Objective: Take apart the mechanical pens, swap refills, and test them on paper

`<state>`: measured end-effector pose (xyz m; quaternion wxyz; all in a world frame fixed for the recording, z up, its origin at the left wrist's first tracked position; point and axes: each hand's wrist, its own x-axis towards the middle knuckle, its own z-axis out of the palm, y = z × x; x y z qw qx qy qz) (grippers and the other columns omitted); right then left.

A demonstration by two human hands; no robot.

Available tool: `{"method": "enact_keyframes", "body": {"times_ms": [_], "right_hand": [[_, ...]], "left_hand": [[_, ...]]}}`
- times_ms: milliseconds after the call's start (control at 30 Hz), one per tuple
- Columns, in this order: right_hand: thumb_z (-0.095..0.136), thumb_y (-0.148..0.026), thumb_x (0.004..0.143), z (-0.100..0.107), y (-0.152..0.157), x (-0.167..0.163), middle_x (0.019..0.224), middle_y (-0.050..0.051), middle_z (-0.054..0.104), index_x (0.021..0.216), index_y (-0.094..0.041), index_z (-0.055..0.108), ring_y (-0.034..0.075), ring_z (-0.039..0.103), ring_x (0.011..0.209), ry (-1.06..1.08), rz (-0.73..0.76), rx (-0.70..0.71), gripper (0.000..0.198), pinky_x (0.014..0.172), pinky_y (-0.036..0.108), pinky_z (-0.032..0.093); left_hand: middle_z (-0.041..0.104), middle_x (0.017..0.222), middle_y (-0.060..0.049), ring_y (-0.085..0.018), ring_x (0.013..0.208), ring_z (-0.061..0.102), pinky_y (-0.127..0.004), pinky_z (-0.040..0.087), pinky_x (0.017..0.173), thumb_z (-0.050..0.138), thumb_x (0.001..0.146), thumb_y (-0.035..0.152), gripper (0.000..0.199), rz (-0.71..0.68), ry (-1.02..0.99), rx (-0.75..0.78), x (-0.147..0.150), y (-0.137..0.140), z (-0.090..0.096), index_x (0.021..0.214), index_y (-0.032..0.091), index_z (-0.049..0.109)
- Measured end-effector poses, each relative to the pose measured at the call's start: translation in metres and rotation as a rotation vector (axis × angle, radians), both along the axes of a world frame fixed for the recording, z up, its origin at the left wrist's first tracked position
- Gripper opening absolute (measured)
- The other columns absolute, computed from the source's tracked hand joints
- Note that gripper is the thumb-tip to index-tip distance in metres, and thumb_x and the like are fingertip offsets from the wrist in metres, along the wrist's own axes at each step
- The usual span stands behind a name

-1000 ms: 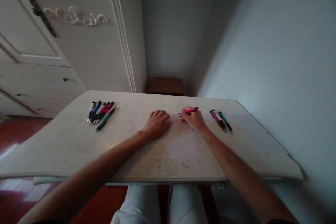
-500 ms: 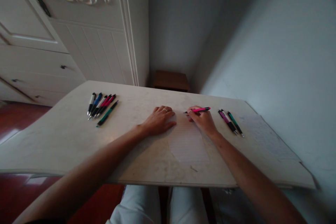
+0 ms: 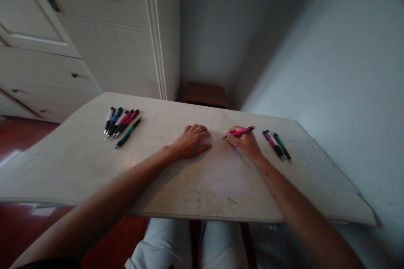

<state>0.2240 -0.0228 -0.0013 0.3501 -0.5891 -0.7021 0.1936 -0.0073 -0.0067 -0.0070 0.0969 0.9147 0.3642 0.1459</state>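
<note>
A lined sheet of paper (image 3: 227, 172) lies on the white table (image 3: 170, 193) in front of me. My left hand (image 3: 192, 141) rests flat at the sheet's left edge, fingers stretched out, with a ring on one finger. Between the fingers of my right hand (image 3: 243, 141) is a pink pen (image 3: 244, 131) with black ends. Its tip points down and left at the upper part of the sheet. Whether the tip touches the paper is too small to tell, and I cannot make out any writing there.
Several pens (image 3: 121, 124) lie at the table's left, a green pen (image 3: 128, 133) beside them. More pens, purple (image 3: 273, 143) and green (image 3: 283, 148), lie right of my right hand. A written sheet (image 3: 322, 164) lies near the right wall. A white cabinet (image 3: 120, 59) stands behind left.
The pen in my right hand has tilted a little more upright, its tip slightly lower and to the right. My left hand stays in place. The view has shifted slightly.
</note>
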Motion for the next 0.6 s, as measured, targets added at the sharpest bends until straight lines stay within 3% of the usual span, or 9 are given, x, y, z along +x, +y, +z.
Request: {"method": "enact_keyframes", "body": {"times_ms": [133,233,367,500,600], "right_hand": [[0.055,-0.031,0.080,-0.0002,-0.0003,-0.0005,0.071,0.005,0.072,0.077,-0.019,0.070,0.018,0.064,0.064,-0.030,-0.017,0.086,0.020,0.063,0.027,0.048],[0.058,-0.037,0.081,0.0002,-0.0021,-0.0025,0.082,0.006,0.075,0.081,-0.020,0.072,0.020,0.067,0.073,0.063,0.074,0.029,0.023,0.068,0.029,0.051],[0.057,-0.039,0.080,-0.0002,-0.0018,-0.0036,0.072,0.005,0.072,0.080,-0.018,0.069,0.018,0.065,0.060,0.147,0.057,-0.062,0.024,0.057,0.027,0.050],[0.056,-0.038,0.078,-0.0011,0.0015,-0.0018,0.064,0.004,0.069,0.076,-0.018,0.064,0.016,0.062,0.053,0.195,-0.043,-0.034,0.022,0.052,0.025,0.047],[0.056,-0.038,0.078,-0.0023,0.0022,-0.0016,0.064,0.004,0.069,0.074,-0.019,0.064,0.015,0.062,0.052,0.187,-0.039,-0.041,0.021,0.051,0.024,0.047]], "left_hand": [[0.056,0.130,-0.012,-0.028,0.120,0.049,-0.044,0.035,0.103,0.049,0.094,0.045,0.039,-0.005,-0.001,0.009,-0.0005,0.0012,-0.0017,0.121,0.020,0.059],[0.057,0.130,-0.012,-0.028,0.120,0.049,-0.043,0.035,0.103,0.048,0.094,0.047,0.041,-0.010,-0.002,0.018,-0.0009,0.0022,-0.0035,0.122,0.019,0.058],[0.056,0.131,-0.012,-0.028,0.120,0.049,-0.044,0.036,0.102,0.048,0.094,0.047,0.041,-0.009,0.004,0.018,-0.0009,0.0023,-0.0030,0.122,0.019,0.058],[0.056,0.131,-0.012,-0.029,0.120,0.050,-0.045,0.036,0.101,0.049,0.094,0.045,0.040,-0.004,0.020,0.003,-0.0001,0.0005,0.0008,0.122,0.019,0.059],[0.056,0.131,-0.012,-0.029,0.120,0.049,-0.045,0.036,0.101,0.049,0.094,0.045,0.040,-0.001,0.025,-0.004,0.0003,-0.0003,0.0023,0.123,0.020,0.059]]}}
